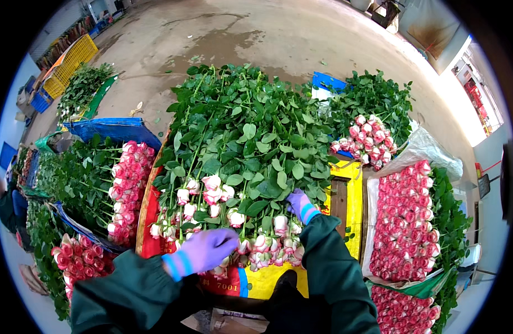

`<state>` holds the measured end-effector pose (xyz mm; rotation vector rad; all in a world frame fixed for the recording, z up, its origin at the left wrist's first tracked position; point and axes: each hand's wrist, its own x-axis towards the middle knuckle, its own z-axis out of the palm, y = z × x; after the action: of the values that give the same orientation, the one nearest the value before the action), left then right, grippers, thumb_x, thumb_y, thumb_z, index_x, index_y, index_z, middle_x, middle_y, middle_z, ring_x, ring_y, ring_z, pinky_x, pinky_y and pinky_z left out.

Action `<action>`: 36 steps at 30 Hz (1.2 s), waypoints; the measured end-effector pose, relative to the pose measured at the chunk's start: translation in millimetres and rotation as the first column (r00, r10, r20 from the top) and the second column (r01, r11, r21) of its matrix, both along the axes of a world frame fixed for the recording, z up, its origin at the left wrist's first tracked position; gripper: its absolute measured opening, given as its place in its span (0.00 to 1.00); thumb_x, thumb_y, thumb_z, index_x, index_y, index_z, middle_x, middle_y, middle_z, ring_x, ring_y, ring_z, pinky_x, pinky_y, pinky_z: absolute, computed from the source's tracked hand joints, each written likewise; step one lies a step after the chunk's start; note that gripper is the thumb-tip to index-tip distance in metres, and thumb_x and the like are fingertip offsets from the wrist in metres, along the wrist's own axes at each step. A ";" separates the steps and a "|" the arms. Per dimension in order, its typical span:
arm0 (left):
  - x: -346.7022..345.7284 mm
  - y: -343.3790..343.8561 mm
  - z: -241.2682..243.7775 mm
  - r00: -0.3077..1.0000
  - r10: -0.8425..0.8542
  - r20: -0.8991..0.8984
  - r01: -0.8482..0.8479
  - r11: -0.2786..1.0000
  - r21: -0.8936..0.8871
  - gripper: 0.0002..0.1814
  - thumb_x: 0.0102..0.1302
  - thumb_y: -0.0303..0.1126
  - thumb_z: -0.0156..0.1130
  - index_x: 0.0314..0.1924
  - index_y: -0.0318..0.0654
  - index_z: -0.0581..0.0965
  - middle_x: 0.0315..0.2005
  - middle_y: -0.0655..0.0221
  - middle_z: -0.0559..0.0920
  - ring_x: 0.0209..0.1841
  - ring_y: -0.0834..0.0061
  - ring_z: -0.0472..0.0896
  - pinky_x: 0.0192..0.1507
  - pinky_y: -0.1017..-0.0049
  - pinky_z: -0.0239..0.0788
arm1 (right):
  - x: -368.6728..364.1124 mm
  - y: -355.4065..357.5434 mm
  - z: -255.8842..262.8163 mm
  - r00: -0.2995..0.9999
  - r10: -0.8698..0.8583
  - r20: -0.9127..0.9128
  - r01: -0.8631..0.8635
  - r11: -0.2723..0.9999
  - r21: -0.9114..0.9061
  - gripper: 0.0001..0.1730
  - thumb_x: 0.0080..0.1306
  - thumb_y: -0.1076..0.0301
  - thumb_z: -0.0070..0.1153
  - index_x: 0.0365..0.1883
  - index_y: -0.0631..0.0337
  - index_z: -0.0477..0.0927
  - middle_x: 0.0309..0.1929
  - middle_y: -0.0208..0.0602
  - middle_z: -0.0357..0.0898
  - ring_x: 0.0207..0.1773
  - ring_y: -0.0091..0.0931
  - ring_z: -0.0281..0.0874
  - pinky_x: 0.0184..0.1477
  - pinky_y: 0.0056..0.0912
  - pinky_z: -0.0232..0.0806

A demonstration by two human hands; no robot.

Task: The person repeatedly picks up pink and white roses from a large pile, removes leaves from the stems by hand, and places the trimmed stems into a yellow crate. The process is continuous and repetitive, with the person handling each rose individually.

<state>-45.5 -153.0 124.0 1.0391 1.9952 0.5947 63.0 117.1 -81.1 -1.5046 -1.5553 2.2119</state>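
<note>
A large heap of cut roses lies before me, its green leafy stems (239, 121) pointing away and its white-and-pink rose heads (260, 244) towards me. Over the near left blooms is my left hand (212, 248), in a purple glove and blurred by motion; whether it grips anything cannot be made out. My right hand (299, 203), gloved alike, reaches into foliage at the heap's right edge, fingertips partly hidden by leaves. Beneath the blooms shows a red-and-yellow printed sheet (277, 279) spread over the work table.
Pink rose bunches (131, 188) stand at left behind a blue sheet (114, 127). Stacked rose bundles (404, 221) in white wrapping are at right, more roses (369, 140) beyond. Yellow crates (74, 60) stand far left on the wet concrete floor (223, 37). A person (10, 208) sits at the left edge.
</note>
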 end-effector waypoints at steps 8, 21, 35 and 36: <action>25.4 106.5 -81.5 0.972 -0.036 -0.233 0.000 0.988 -0.153 0.30 0.56 0.50 0.57 0.50 0.33 0.67 0.42 0.48 0.77 0.45 0.52 0.76 0.47 0.60 0.67 | 2.3 38.5 73.2 0.918 0.371 0.142 -0.391 0.776 0.495 0.16 0.53 0.61 0.63 0.23 0.64 0.72 0.19 0.33 0.75 0.19 0.22 0.70 0.22 0.26 0.63; 11.8 83.7 -52.3 0.940 0.012 -0.341 0.025 0.994 0.104 0.23 0.61 0.47 0.51 0.48 0.35 0.69 0.37 0.52 0.79 0.40 0.53 0.77 0.42 0.60 0.68 | 65.1 -30.2 127.1 0.969 -0.001 -0.246 0.069 0.962 0.266 0.10 0.60 0.67 0.54 0.36 0.64 0.73 0.23 0.36 0.77 0.21 0.20 0.70 0.24 0.23 0.61; 31.2 -15.6 16.7 0.817 0.244 0.523 -0.491 0.770 0.408 0.17 0.65 0.43 0.52 0.48 0.39 0.72 0.34 0.76 0.77 0.33 0.86 0.72 0.34 0.85 0.64 | 17.1 -107.8 270.9 0.889 0.199 -0.413 -0.030 0.924 0.380 0.12 0.63 0.60 0.53 0.32 0.60 0.72 0.21 0.36 0.78 0.11 0.17 0.62 0.14 0.20 0.56; 34.7 -15.1 12.9 0.675 0.194 0.712 -0.566 0.755 0.331 0.18 0.66 0.44 0.50 0.49 0.39 0.72 0.37 0.74 0.78 0.36 0.84 0.74 0.37 0.82 0.66 | 23.0 -131.1 271.7 0.875 0.210 -0.435 -0.051 0.936 0.349 0.14 0.63 0.58 0.53 0.33 0.61 0.72 0.22 0.36 0.79 0.11 0.17 0.62 0.13 0.19 0.55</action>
<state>-10.8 -168.2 136.9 0.5331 1.4294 1.5972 86.0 -14.0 190.7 -0.7198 -1.7725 2.0318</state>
